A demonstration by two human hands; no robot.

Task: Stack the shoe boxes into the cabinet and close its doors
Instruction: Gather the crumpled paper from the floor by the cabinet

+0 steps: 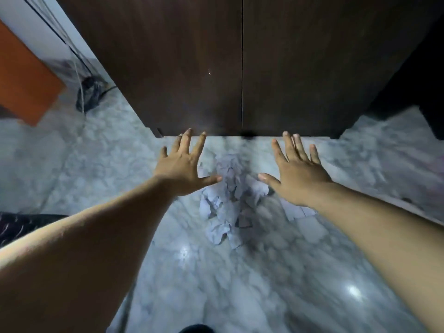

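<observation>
A dark brown wooden cabinet [192, 68] fills the upper middle of the head view. Both its doors are flush, with a thin seam between them. My left hand [183, 164] reaches toward the bottom edge of the left door with fingers spread and straight; the fingertips lie at the door's lower edge. My right hand [296, 169] is stretched the same way below the right door, fingers straight, holding nothing. No shoe box shows outside the cabinet.
Crumpled white paper [230, 207] lies on the marble floor [240, 284] between my arms. An orange box-like object [26, 80] stands at the left, with a dark bundle and cables [90, 92] beside the cabinet's left side.
</observation>
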